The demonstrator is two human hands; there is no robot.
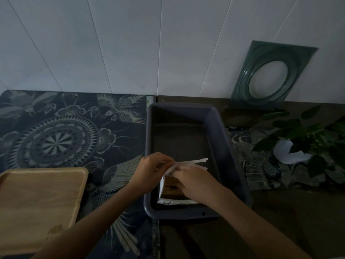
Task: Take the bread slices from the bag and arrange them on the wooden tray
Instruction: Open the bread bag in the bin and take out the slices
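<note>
- A dark bench (280,212) runs along a white panelled wall.
- A patterned mat (74,128) covers its left part.
- A wooden tray (37,202) lies on the mat, near left.
- A grey tub (229,146) stands at centre.
- A leafy plant (308,133) sits right.
- A green frame (242,86) leans against the wall.

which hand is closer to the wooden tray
Left. The left hand is at the bag over the bin's left wall, nearest the wooden tray; the right hand is farther right, inside the bin.
</note>
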